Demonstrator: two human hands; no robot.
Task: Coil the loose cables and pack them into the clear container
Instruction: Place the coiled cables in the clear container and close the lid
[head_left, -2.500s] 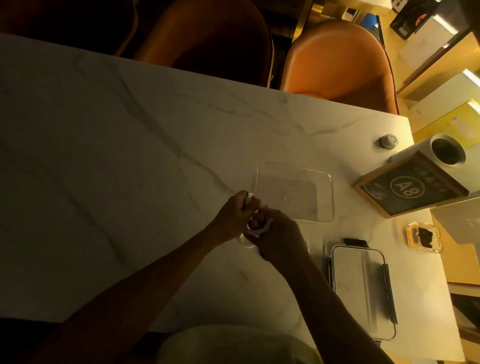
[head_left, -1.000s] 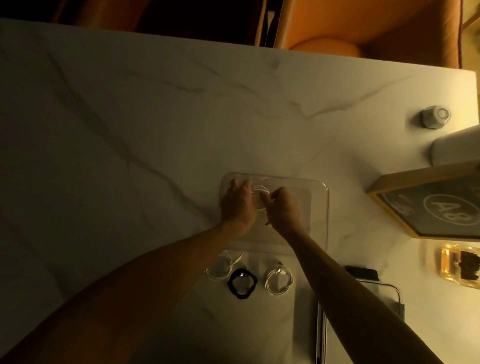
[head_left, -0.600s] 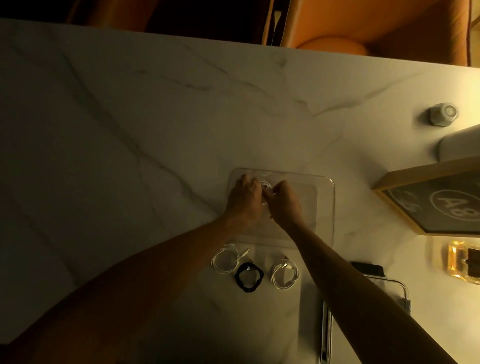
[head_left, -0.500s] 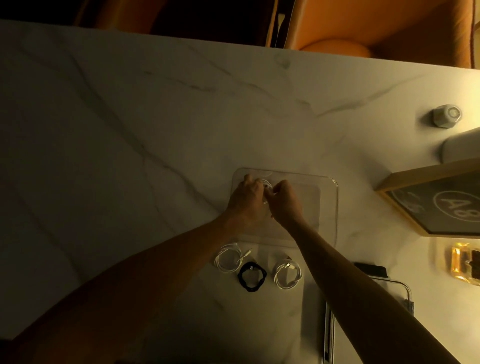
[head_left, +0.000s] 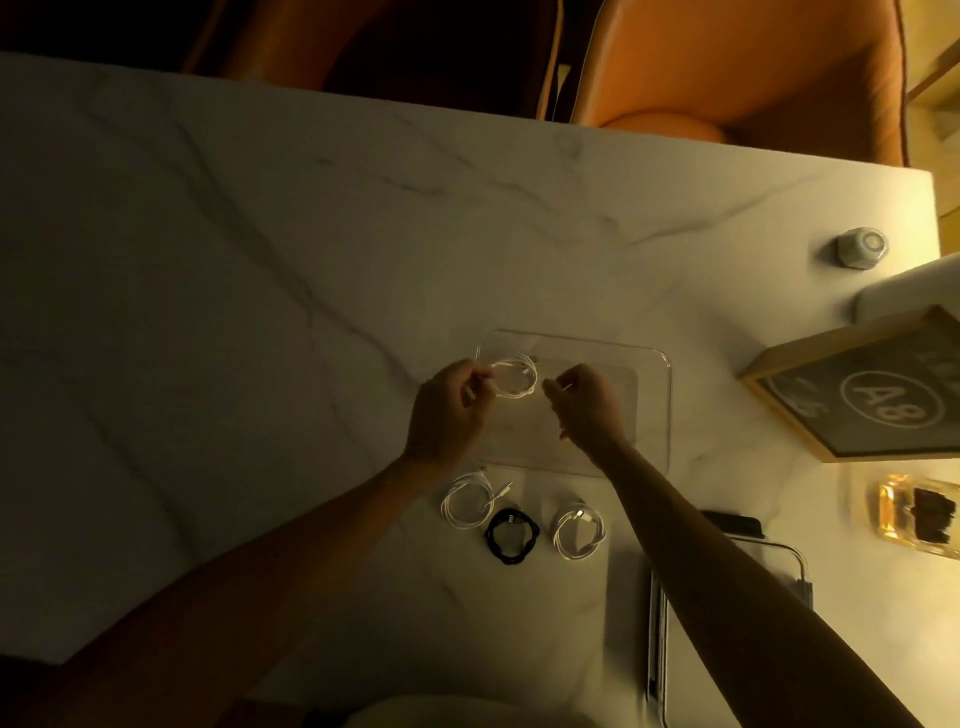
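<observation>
A white coil (head_left: 514, 378) lies in the far-left corner of the clear container (head_left: 655, 410) — that is where we find the cable now being packed. Our left hand (head_left: 451, 410) sits at the container's left edge, fingers curled, its fingertips right at the coil's left side; we cannot tell whether they pinch the cable or only touch it. Our right hand (head_left: 586, 404) hovers over the container's middle, just right of the coil and apart from it, fingers curled in with thumb and forefinger close together; whether anything thin is held between them we cannot tell.

On the near side of the container, 3 more coils wait in a row on the marble table (head_left: 208, 312): a left white coil (head_left: 467, 501) with a plug end sticking out toward the container, a black coil (head_left: 511, 535) slightly nearer to us, and a right white coil (head_left: 579, 532). None touches the container.

Right of the container and nearer to us lies the lid (head_left: 779, 566), mostly hidden under our right forearm. Farther right of the container stands a framed sign (head_left: 878, 395) marked A8 — beyond it a small grey knob-like object (head_left: 861, 248), and near to it a small amber dish (head_left: 917, 514) with something dark in it. Past the table's far edge, beyond the container, an orange chair (head_left: 727, 67) is pushed in.
</observation>
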